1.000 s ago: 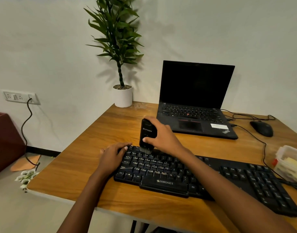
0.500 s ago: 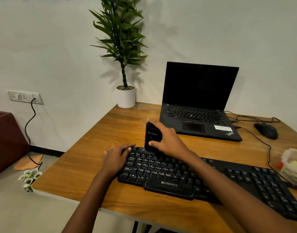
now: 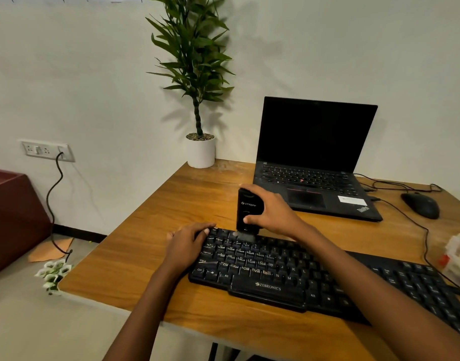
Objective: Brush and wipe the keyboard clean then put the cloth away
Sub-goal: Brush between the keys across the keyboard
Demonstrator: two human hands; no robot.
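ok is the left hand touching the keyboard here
Touching. The head view shows the left hand resting on the left end of the keyboard, fingertips over its top corner keys, no gap between them. The right hand grips the brush.

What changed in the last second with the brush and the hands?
The upright black cleaning brush, gripped in the right hand, has edged slightly rightward along the top row of the black Zebronics keyboard, bristles on the keys. Nothing was picked up or let go. The left hand still rests on the keyboard's left end; the open black laptop stays put.
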